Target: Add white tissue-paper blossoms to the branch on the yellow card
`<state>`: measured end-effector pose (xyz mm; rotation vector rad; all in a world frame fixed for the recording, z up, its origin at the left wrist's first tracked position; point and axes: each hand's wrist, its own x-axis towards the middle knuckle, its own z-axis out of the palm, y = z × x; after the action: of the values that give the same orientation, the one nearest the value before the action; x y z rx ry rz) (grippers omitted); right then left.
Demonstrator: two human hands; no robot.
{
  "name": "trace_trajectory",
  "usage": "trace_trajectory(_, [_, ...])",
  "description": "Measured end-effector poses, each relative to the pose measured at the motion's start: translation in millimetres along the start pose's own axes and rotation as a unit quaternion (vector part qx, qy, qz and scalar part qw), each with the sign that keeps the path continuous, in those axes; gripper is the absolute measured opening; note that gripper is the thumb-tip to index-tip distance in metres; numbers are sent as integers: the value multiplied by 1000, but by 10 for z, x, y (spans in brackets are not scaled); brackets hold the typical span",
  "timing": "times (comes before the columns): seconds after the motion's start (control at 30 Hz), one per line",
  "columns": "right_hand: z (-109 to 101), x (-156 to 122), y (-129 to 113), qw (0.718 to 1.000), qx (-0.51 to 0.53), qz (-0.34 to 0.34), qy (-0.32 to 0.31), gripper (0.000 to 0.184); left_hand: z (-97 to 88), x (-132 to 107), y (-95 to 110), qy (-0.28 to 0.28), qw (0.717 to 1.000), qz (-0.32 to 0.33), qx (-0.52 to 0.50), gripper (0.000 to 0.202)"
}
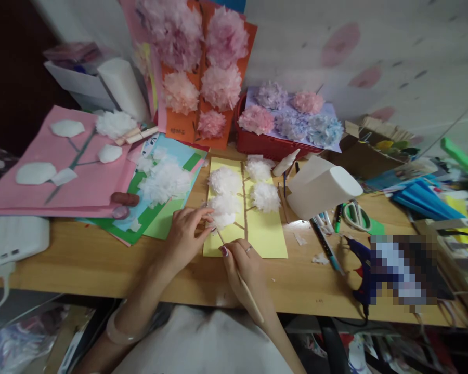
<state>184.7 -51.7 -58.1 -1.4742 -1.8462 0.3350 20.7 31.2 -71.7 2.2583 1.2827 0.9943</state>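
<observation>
A yellow card [267, 236] lies on the wooden table [81, 259] with several white tissue-paper flowers and thin brown stems glued on it. My left hand [185, 234] pinches the lowest white flower [223, 210] at the card's left edge, fingers closed on its petals. My right hand [244, 267] grips a thin wooden stick [249, 296] like a pen, its tip reaching under that same flower.
A pink card with white flowers [62, 166] and green and blue sheets lie left. Orange cards with pink flowers [203, 67] lean at the back beside a red basket [265, 145]. White paper rolls [320, 189], markers, scissors [354, 213] and a blue glue gun [361, 259] lie right.
</observation>
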Motion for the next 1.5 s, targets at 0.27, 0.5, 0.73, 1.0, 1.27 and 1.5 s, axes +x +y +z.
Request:
trace_trajectory(0.27, [53,18,-20,1000,-31,8,-2,28,-12,-157,-32,-23,997,-25,75,58])
trace_trajectory(0.5, [66,28,-68,997,-68,27,-27,33,38,-171,-80,-51,993,-40,101,71])
trace_trajectory(0.73, [153,61,-79,990,-119,54,-57,34,68,-184,-161,-52,992,-32,114,65])
trace_trajectory(1.0, [147,52,-102,991,-121,39,-50,34,89,-186,-195,-34,994,-28,96,65])
trace_trajectory(1.27, [148,32,-81,992,-113,50,-36,30,90,-177,-142,-41,992,-47,109,65])
trace_trajectory(1.5, [187,41,-51,993,-100,53,-33,31,119,-202,-168,-43,991,-35,123,67])
